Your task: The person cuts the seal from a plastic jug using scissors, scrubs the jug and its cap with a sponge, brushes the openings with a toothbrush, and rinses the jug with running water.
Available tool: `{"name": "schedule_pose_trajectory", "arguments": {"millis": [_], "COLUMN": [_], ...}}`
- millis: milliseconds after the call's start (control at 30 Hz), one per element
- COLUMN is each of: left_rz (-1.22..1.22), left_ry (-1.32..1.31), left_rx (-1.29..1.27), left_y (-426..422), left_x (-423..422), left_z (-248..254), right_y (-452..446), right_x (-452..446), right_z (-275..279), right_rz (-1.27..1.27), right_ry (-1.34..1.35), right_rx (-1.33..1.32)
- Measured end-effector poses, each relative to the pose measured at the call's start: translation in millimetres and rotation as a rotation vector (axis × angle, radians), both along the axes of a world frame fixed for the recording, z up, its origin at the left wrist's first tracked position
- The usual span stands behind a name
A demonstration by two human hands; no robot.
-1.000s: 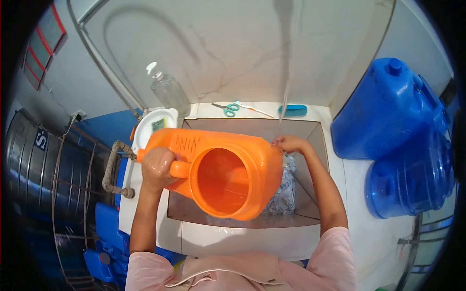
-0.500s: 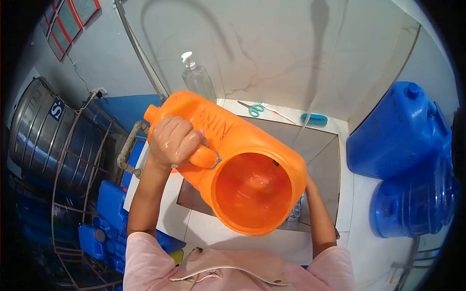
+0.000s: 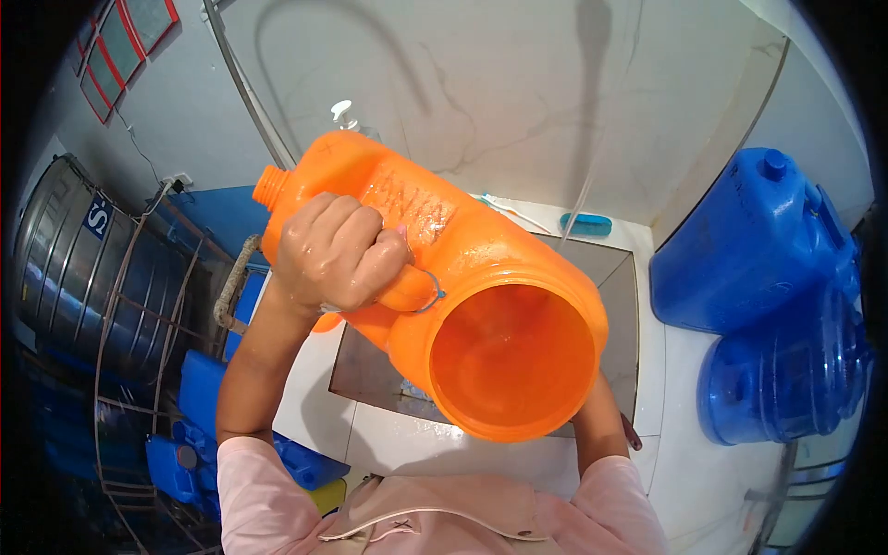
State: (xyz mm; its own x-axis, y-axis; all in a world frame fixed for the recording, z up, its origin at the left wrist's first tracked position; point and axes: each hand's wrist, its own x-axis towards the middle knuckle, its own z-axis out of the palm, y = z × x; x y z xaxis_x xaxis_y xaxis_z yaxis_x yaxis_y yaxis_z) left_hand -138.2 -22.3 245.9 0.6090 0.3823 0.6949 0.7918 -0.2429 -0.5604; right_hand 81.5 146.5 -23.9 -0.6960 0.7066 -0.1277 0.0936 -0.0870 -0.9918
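Note:
A large wet orange plastic jug [image 3: 504, 250] is held tilted over the tiled basin, its wide round opening facing me and its small threaded spout pointing up to the left. My left hand [image 3: 338, 254] is wrapped around the jug's handle. A thin blue cord loops around the handle's lower end. My right forearm [image 3: 601, 421] reaches up behind the jug, which hides my right hand, so its fingers do not show. Beyond the jug, a thin stream of water [image 3: 578, 208] runs down into the basin [image 3: 610, 277].
On the back ledge are a blue brush [image 3: 586, 224], a toothbrush [image 3: 523, 215] and a pump bottle [image 3: 344, 116], mostly hidden. Blue containers [image 3: 740, 250] stand at right. At left are a steel tank [image 3: 74, 259], a metal rack and more blue containers [image 3: 199, 388].
The jug has shifted, its opening moving right and its spout slightly left and up. It now covers the scissors and most of the pump bottle. My left hand keeps its hold on the handle.

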Motion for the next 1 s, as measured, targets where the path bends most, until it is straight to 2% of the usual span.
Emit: {"name": "schedule_pose_trajectory", "arguments": {"millis": [200,367,467,567,700,767,800,833,867,933,1000], "left_rz": [-0.032,-0.064,-0.035,-0.033,0.059,0.116,0.172,0.267,0.256,0.481,0.683], "left_ry": [-0.032,-0.148,-0.203,-0.246,-0.317,-0.369,-0.423,-0.559,-0.558,-0.778,-0.877], "left_rx": [-0.015,0.066,0.077,0.094,0.082,0.067,0.050,-0.054,-0.048,-0.262,-0.472], "left_y": [-6,-1,1,6,12,19,23,25,28,38,46], "left_x": [-12,-32,-40,-42,-41,-39,-37,-32,-29,-24,-14], "left_z": [-9,-18,-20,-22,-24,-31,-35,-40,-50,-75,-104], "right_y": [26,57,57,67,65,71,74,77,82,105,118], "right_x": [-15,-14,-17,-14,-13,-1,6,15,20,19,24], "right_z": [-17,-34,-24,-45,-29,-25,-10,14,31,29,39], "right_rz": [-0.185,-0.489,-0.580,-0.506,-0.565,-0.448,-0.452,-0.299,-0.145,-0.123,-0.110], "right_ry": [0.136,0.333,0.444,0.502,0.479,0.318,0.321,-0.034,-0.385,-0.312,-0.242], "right_rx": [-0.113,-0.534,-0.575,-0.562,-0.496,-0.325,-0.319,-0.145,0.029,-0.048,-0.122]}}
